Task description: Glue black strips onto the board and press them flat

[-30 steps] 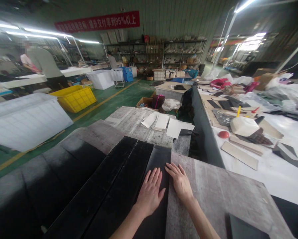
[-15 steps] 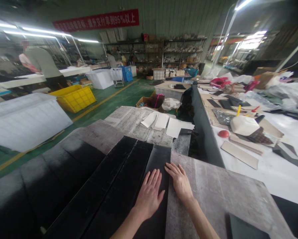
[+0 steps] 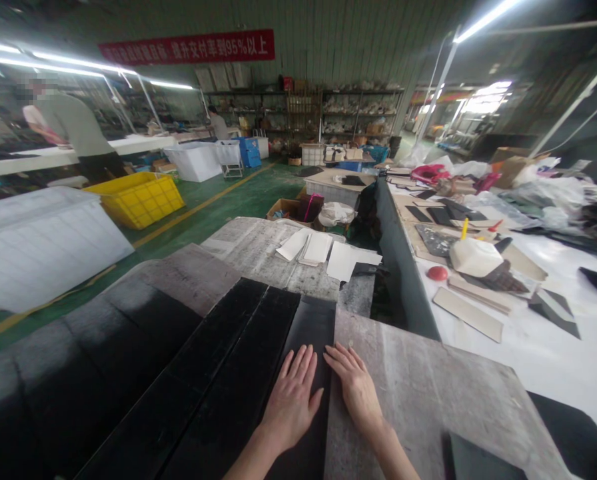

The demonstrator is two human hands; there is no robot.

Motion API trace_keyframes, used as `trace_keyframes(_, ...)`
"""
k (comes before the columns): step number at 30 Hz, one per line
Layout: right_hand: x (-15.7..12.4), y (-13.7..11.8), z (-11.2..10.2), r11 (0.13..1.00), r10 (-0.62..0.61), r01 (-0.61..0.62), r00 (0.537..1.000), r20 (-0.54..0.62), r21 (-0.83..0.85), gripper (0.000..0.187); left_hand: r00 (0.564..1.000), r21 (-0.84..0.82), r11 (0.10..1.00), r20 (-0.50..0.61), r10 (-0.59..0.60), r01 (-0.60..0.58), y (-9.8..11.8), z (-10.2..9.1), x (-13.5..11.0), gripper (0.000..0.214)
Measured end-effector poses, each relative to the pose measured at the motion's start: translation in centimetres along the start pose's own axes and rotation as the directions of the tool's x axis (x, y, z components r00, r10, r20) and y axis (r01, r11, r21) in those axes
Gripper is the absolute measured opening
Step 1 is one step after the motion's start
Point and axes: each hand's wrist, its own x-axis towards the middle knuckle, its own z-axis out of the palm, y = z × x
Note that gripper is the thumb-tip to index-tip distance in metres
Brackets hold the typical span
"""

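My left hand (image 3: pixel 293 400) lies flat on a narrow black strip of sheet material (image 3: pixel 314 320), fingers extended and thumb spread to the right. Along the strip's right edge rests my right hand (image 3: pixel 354 383), fingertips on the strip and palm over the grey worn board (image 3: pixel 408 373). Neither hand grips anything. Left of this strip, longer glossy black strips (image 3: pixel 213 380) lie side by side, close together. White cut pieces (image 3: pixel 316 248) sit beyond on the board's far part. A separate dark piece (image 3: pixel 481 460) lies at the near right.
To the right, a white-topped table (image 3: pixel 553 267) carries a white plastic container (image 3: pixel 474 257), a red dome-shaped object (image 3: pixel 437 273), beige pieces and plastic bags. White bins (image 3: pixel 53 247) and a yellow crate (image 3: pixel 141 200) stand on the left floor. A person (image 3: pixel 73 127) bends over a far table.
The view has shifted slightly, so the scene sits a little further left. My right hand has slid slightly toward me along the strip's edge; my left hand stays about in place.
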Motion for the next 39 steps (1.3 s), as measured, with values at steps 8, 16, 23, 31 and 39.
trace_keyframes(8, -0.1, -0.2, 0.1, 1.0, 0.026, -0.026, 0.999, 0.02, -0.015, 0.057, 1.0, -0.06, 0.998, -0.008, -0.004, 0.003, -0.1, -0.1, -0.5, 0.059)
trace_keyframes(16, -0.1, -0.3, 0.1, 0.999, 0.035, -0.035, 0.999, 0.016, -0.036, 0.057, 1.0, -0.065, 0.998, 0.001, 0.016, -0.016, -0.1, -0.4, -0.9, 0.058)
trace_keyframes(23, -0.1, -0.4, 0.0, 1.0, 0.02, -0.02, 1.0, -0.003, -0.009, 0.059, 1.0, -0.082, 0.997, -0.006, 0.008, -0.008, 0.2, -0.3, -1.5, 0.058)
trace_keyframes(31, -0.1, -0.2, 0.2, 1.0, 0.005, -0.005, 1.0, -0.012, -0.007, 0.059, 1.0, -0.071, 0.997, 0.03, -0.005, 0.007, 0.3, -0.5, -1.9, 0.058)
trace_keyframes(39, -0.2, -0.2, 0.2, 1.0, 0.007, -0.007, 1.0, -0.003, -0.01, 0.059, 0.999, -0.073, 0.997, 0.034, -0.006, 0.009, 0.4, -0.7, -2.2, 0.059)
